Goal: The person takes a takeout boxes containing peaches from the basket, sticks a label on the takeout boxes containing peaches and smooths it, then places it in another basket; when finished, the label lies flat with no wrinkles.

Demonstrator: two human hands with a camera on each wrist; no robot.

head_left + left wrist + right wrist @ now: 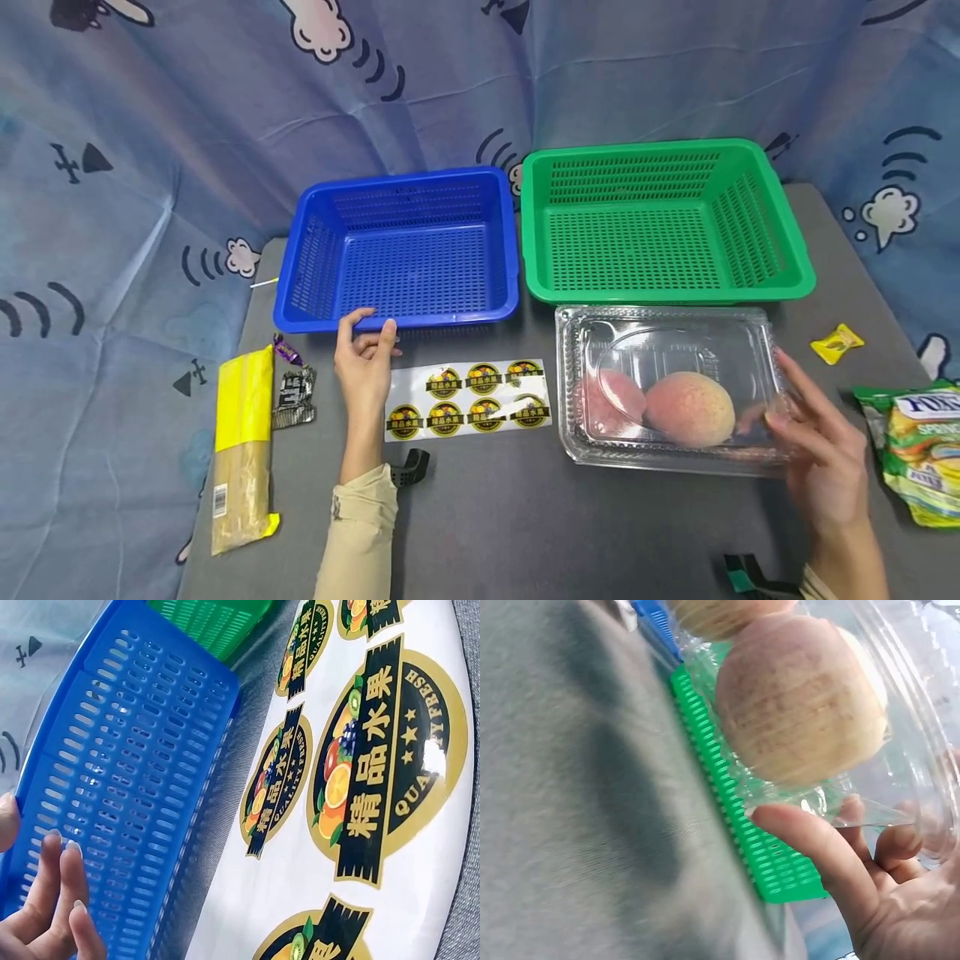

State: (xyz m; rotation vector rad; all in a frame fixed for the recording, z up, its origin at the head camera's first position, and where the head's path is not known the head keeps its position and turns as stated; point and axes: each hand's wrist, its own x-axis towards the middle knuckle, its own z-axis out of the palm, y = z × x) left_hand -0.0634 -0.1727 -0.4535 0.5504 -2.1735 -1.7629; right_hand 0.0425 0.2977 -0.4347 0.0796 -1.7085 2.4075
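Observation:
My right hand (828,454) grips the right end of a clear plastic clamshell box (675,333). Through its lid show two peaches, one yellowish pink (690,408) and a pinker one (609,404) beside it. In the right wrist view the thumb (810,836) lies along the box's bottom edge, and the box is raised over the table. My left hand (363,362) is by the front rim of the blue basket (405,323), fingers loosely bent and holding nothing. Right of that hand lies a white sheet of round fruit stickers (465,396).
A green basket (667,294) stands behind the box. At left are a yellow-and-clear packet (243,450), a black-silver wrapper (295,397) and a purple candy (287,350). At right lie a yellow candy (837,343) and a green snack bag (918,450). A patterned curtain (450,92) hangs behind.

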